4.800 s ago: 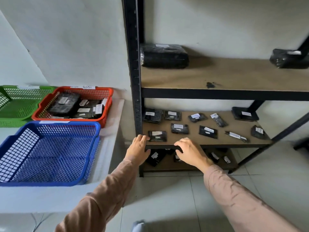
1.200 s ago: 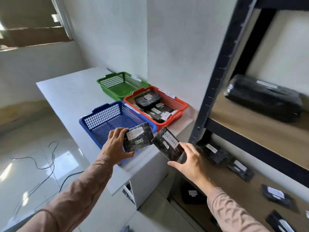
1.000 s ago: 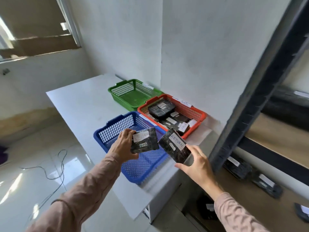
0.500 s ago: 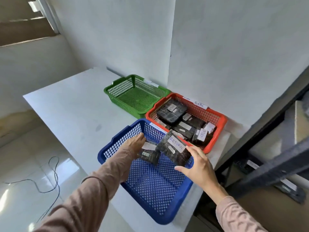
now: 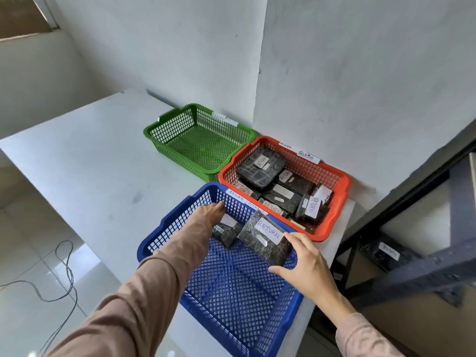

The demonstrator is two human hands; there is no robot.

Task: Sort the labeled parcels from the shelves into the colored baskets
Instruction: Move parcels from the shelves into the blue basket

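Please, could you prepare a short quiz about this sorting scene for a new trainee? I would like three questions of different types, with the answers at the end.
1. Fill in the gap: the readable white labels on the black wrapped parcels in the orange-red plastic mesh basket say ____.
2. True or false: the green plastic mesh basket holds no parcels.
3. The right hand holds a black wrapped parcel marked RETURN. Which basket is it above or in?
A. the green one
B. the orange-red one
C. the blue plastic mesh basket

Key: 1. RETURN. 2. True. 3. C.
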